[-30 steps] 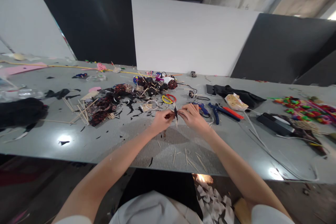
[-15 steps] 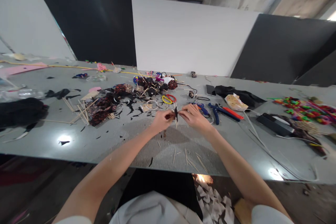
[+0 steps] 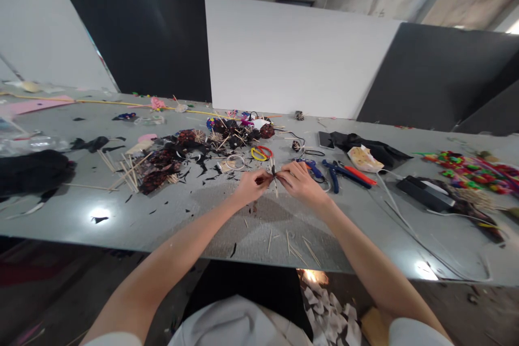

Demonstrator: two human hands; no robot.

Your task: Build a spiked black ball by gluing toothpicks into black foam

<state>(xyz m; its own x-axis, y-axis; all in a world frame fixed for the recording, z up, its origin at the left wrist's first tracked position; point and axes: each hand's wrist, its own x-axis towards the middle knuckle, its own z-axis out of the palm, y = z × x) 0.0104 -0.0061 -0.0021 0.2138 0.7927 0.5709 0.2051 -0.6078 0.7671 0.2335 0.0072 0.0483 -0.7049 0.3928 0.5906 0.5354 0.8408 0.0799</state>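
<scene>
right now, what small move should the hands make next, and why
Perhaps press the dark piece snugly to the sticks: the left hand and right hand meet at it, and the sticks jut above and below, so they could slip.

Your left grip [image 3: 252, 185] and right grip [image 3: 300, 179] face each other above the middle of the counter [image 3: 174, 227], with the stick bundle [image 3: 274, 173] between them. Beyond your left grip lies the ring [image 3: 235, 161]; farther left is the stick pile [image 3: 132, 170]. To the right of your right grip lie the pliers [image 3: 333, 175] — behind them the phone [image 3: 326, 139], next to the cloth [image 3: 373, 147]. The pipe cleaners [image 3: 470, 171] spread at far right. Loose sticks [image 3: 288, 243] lie before you, near the front edge — and panels [image 3: 300, 54] stand along the far side. Scraps [image 3: 334, 311] lie on the floor below, right of your legs.
</scene>
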